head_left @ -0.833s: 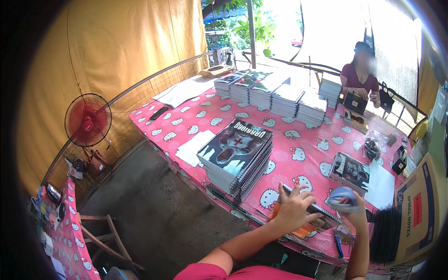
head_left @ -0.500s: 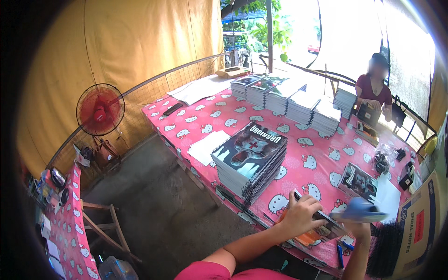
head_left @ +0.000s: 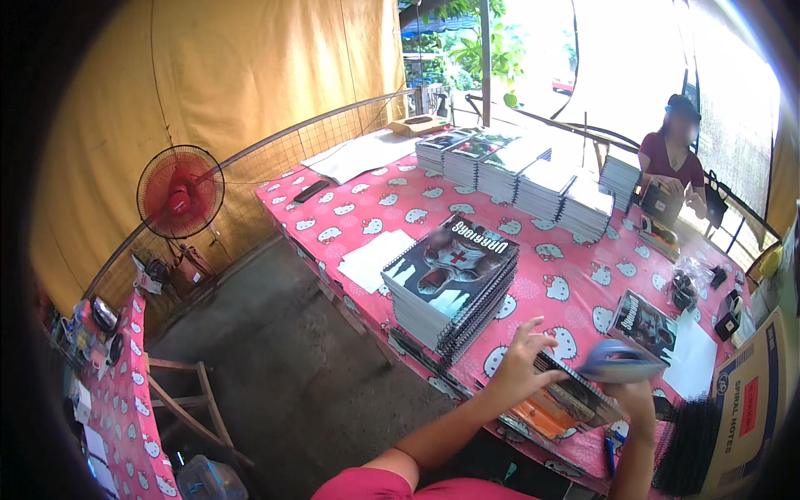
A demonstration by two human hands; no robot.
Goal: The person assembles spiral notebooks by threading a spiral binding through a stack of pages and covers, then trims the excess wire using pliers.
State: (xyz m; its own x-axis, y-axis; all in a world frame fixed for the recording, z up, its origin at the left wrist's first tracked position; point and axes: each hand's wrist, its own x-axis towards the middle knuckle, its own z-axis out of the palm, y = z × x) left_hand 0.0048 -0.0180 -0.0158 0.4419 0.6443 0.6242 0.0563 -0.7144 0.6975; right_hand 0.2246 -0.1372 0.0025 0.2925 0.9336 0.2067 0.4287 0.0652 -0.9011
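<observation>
My left hand grips the upper left end of a spiral notebook with an orange picture cover, its thumb against the edge and some fingers raised. The notebook stands tilted at the table's near edge, its black coil edge upward. My right hand is closed around a blue tool, blurred by motion, just above the coil's right end; its kind cannot be made out. A blue pen lies beside my right wrist. Left of my hands stands a stack of spiral notebooks with a dark skull cover.
A pink patterned cloth covers the table. Black plastic coils lie by a cardboard box at right. A single notebook and white paper lie beyond. Across the table sits a person near several notebook stacks.
The notebook is tilted up more, showing more of its orange cover. My left fingers have lifted and spread somewhat. The blue tool in my right hand has moved slightly left and up.
</observation>
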